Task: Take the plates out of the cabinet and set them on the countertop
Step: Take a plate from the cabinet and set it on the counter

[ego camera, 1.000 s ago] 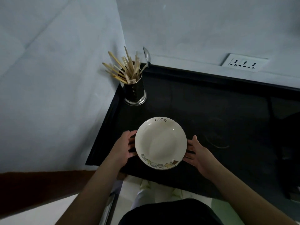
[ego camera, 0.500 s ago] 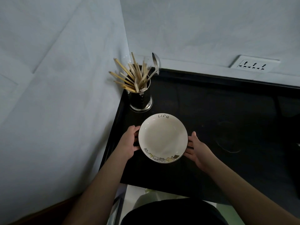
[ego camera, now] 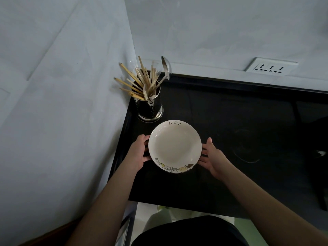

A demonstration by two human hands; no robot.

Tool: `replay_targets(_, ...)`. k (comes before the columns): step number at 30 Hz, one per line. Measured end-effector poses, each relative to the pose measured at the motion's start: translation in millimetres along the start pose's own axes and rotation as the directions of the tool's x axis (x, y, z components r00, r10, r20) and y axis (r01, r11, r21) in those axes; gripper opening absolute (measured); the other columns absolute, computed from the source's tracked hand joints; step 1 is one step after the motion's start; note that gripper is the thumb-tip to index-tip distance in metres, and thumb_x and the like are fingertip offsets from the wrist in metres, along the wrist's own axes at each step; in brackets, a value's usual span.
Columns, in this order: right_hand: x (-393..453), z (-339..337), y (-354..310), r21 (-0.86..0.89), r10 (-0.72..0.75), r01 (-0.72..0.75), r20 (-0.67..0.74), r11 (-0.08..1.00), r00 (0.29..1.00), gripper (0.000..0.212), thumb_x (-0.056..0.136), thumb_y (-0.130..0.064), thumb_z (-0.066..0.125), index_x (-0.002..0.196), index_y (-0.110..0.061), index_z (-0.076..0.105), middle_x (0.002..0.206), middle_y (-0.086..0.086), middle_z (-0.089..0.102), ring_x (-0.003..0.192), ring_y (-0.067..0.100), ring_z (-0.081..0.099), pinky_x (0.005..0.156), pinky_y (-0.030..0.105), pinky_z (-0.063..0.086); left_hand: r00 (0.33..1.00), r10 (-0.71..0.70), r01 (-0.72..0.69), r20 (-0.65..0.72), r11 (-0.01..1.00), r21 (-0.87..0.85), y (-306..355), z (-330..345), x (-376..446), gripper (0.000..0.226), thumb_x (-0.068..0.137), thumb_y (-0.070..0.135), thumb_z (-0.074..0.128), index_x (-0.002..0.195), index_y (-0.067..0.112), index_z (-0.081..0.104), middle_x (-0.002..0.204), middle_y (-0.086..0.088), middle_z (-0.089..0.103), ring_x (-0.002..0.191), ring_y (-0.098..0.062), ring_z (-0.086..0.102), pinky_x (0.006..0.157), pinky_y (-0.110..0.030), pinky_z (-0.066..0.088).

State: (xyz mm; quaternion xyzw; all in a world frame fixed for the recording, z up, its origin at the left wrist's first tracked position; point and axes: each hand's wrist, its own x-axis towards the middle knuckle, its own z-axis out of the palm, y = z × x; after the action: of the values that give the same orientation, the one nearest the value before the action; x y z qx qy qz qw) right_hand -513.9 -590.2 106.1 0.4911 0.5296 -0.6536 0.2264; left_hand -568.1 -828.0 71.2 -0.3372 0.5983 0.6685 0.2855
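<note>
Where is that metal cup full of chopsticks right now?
In the head view, the metal cup stands in the countertop's far left corner against the wall, just beyond the plate.
</note>
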Motion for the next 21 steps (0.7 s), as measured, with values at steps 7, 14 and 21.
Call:
replay_targets(7, -3, -1, 4, 0.005, -0.020, 0.020, -0.002, 1.000, 1.000, 0.059, 0.100, -0.052, 0.030, 0.143, -0.014, 0.043, 0.144, 0.010, 0.049, 0.129, 0.031, 0.049, 0.106, 0.046, 0.042, 0.999, 0.038, -0.038, -0.003, 0.999, -0.006, -4, 2, -6, 0.042, 0.099, 0.042, 0.040, 0.133, 0.025, 0.056, 0.138, -0.002, 0.053, 0.128, -0.023, 0.047, 0.083, -0.045, 0.048)
replay_targets(14, -10, -2, 11, -0.005, -0.049, 0.049, -0.009, 0.999, 0.999, 0.058, 0.101, -0.050, 0.031, 0.147, -0.015, 0.036, 0.145, 0.009, 0.048, 0.129, 0.029, 0.049, 0.106, 0.046, 0.043, 0.997, 0.073, -0.072, 0.011, 0.996, -0.058, -12, -1, -18, 0.047, 0.098, 0.041, 0.045, 0.142, 0.025, 0.047, 0.143, -0.001, 0.051, 0.126, -0.020, 0.049, 0.091, -0.046, 0.044)
replay_targets(21, -29, -20, 10, -0.121, -0.187, 0.179, -0.056, 0.976, 0.981, 0.055, 0.099, -0.051, 0.036, 0.144, -0.019, 0.039, 0.140, 0.009, 0.052, 0.125, 0.027, 0.052, 0.108, 0.046, 0.040, 0.950, 0.311, -0.302, 0.028, 0.891, 0.338, -19, -6, -38, 0.051, 0.092, 0.046, 0.042, 0.141, 0.030, 0.044, 0.134, 0.005, 0.053, 0.120, -0.014, 0.050, 0.099, -0.040, 0.042)
